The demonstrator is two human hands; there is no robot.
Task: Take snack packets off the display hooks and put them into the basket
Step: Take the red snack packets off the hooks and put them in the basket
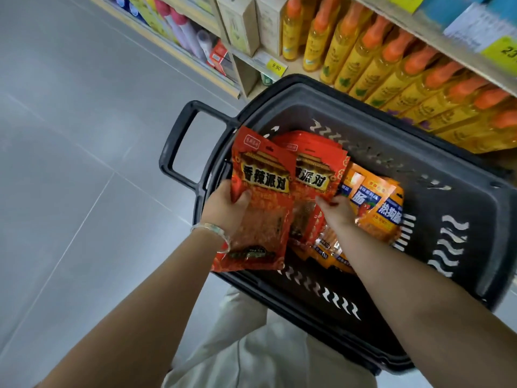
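Note:
A dark plastic basket (pixel 458 208) stands on the floor in front of me, its handle (pixel 179 147) folded out to the left. My left hand (pixel 226 208) grips a red snack packet (pixel 260 197) over the basket's left rim, thumb on its front. My right hand (pixel 337 211) pinches the lower edge of a second red packet (pixel 316 175), which lies on a stack of the same red packets inside the basket. Orange packets (pixel 377 203) lie in the basket to the right of them. No display hooks are in view.
A shelf of yellow bottles with orange caps (pixel 391 65) runs right behind the basket. Boxes (pixel 237 23) and a yellow price tag (pixel 276 68) sit further left on the shelving. Grey tiled floor (pixel 84 163) lies to the left. My light trousers (pixel 265 345) are below.

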